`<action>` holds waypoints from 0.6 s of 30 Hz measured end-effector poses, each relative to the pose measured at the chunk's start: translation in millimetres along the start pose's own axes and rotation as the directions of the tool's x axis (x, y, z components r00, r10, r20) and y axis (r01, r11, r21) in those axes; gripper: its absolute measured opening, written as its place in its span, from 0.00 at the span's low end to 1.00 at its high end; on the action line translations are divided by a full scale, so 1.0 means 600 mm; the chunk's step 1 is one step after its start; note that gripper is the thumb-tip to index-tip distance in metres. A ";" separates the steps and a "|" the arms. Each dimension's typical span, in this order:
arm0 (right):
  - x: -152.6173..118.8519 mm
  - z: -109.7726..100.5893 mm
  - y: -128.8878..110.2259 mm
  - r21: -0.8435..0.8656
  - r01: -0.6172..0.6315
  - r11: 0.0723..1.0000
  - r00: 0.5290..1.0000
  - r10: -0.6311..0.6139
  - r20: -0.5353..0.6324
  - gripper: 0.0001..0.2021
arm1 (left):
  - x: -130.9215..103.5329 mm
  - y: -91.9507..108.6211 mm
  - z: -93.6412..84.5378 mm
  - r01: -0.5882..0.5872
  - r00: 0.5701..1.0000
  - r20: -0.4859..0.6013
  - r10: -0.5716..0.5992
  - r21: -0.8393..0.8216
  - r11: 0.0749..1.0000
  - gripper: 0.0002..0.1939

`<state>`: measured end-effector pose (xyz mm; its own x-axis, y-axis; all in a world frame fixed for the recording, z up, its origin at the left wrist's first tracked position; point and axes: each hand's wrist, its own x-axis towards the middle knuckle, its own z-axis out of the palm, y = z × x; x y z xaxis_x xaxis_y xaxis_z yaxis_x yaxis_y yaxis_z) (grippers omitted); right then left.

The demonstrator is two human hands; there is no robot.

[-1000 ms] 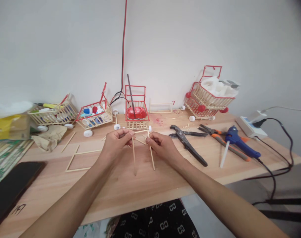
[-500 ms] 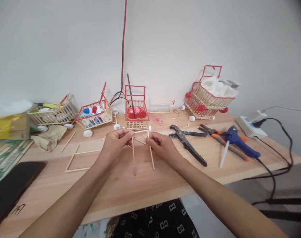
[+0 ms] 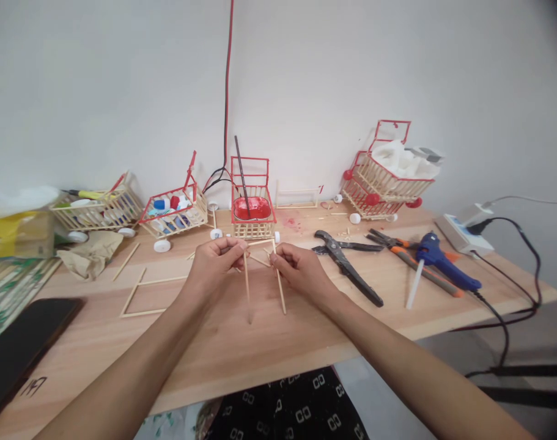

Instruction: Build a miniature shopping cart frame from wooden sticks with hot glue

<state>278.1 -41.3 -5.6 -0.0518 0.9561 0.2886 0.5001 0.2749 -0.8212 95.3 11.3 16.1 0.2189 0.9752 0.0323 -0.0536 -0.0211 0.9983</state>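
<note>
Between my hands is a three-sided frame of thin wooden sticks (image 3: 247, 287), its two long legs pointing toward me and a short stick joining them at the far end. My left hand (image 3: 217, 260) pinches the left corner with thumb and fingers. At the right leg, just below its corner, my right hand (image 3: 299, 264) is closed on the stick. Beside my left forearm lies another stick frame (image 3: 130, 298), partly hidden by the arm. Beyond my hands stands a small stick cart (image 3: 254, 229) with red-painted rims, holding a red-stained tub and a dark brush.
Pruning shears (image 3: 351, 272), pliers (image 3: 416, 263) and a blue glue gun (image 3: 447, 263) lie to the right, near a power strip (image 3: 466, 235). More carts (image 3: 175, 217) line the wall. A black phone (image 3: 28, 348) and printed stick bundles (image 3: 12, 293) are at left.
Almost nothing differs. Both hands keep the same hold on the stick frame, and the whole view has shifted only very slightly.
</note>
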 end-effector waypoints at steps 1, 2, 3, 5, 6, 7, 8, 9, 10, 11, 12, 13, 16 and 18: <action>0.000 0.000 0.000 -0.003 0.001 1.000 1.000 -0.001 0.000 0.12 | 0.000 0.000 0.000 0.000 1.000 0.003 0.000 0.000 1.000 0.11; 0.000 0.000 0.000 -0.005 0.000 1.000 1.000 0.000 0.001 0.12 | 0.000 0.000 0.000 0.000 1.000 0.006 0.000 -0.002 1.000 0.11; 0.000 0.000 0.001 -0.006 0.000 1.000 1.000 0.000 0.001 0.12 | 0.000 0.000 0.000 -0.002 1.000 0.007 0.002 -0.005 1.000 0.11; 0.001 0.000 0.002 -0.008 0.005 1.000 1.000 -0.005 0.001 0.12 | 0.000 -0.001 -0.001 -0.004 1.000 0.008 0.004 -0.007 1.000 0.12; 0.001 0.000 0.002 -0.009 0.009 1.000 1.000 -0.009 0.001 0.12 | 0.000 -0.001 -0.001 -0.004 1.000 0.009 0.004 -0.007 1.000 0.12; 0.002 0.000 0.003 -0.011 0.013 1.000 1.000 -0.013 0.001 0.12 | 0.001 -0.001 -0.001 -0.003 1.000 0.008 0.003 -0.007 1.000 0.12; 0.002 0.000 0.003 -0.013 0.015 1.000 1.000 -0.015 0.000 0.12 | 0.001 -0.001 -0.001 -0.002 1.000 0.008 0.002 -0.007 1.000 0.12; 0.002 0.000 0.003 -0.015 0.016 1.000 1.000 -0.016 -0.001 0.12 | 0.001 0.000 -0.001 0.000 1.000 0.009 0.000 -0.008 1.000 0.12; 0.002 0.000 0.002 -0.018 0.015 1.000 1.000 -0.015 -0.002 0.12 | 0.001 0.000 0.000 0.000 1.000 0.009 0.000 -0.010 1.000 0.12; 0.002 0.000 0.002 -0.021 0.013 1.000 1.000 -0.013 -0.003 0.12 | 0.001 0.000 0.000 0.000 1.000 0.010 0.000 -0.013 1.000 0.12; 0.002 -0.001 0.001 -0.022 0.009 1.000 1.000 -0.009 -0.003 0.12 | 0.001 0.000 0.000 0.001 1.000 0.012 0.000 -0.016 1.000 0.12; 0.001 -0.001 0.000 -0.022 0.005 1.000 1.000 -0.005 -0.002 0.13 | 0.001 -0.001 0.000 0.000 1.000 0.012 0.000 -0.019 1.000 0.12; 0.001 -0.001 -0.001 -0.019 -0.004 1.000 1.000 0.004 -0.002 0.12 | 0.003 -0.003 0.000 0.001 1.000 0.011 0.000 -0.023 1.000 0.12; 0.001 -0.001 -0.001 -0.019 0.000 1.000 1.000 0.000 -0.002 0.12 | 0.003 -0.004 -0.002 0.002 1.000 0.011 -0.002 -0.015 1.000 0.12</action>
<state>278.3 -40.6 -4.9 -0.0499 0.9560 0.2892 0.5163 0.2725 -0.8119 94.8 13.6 13.6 0.2300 0.9727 0.0308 -0.0678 -0.0155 0.9976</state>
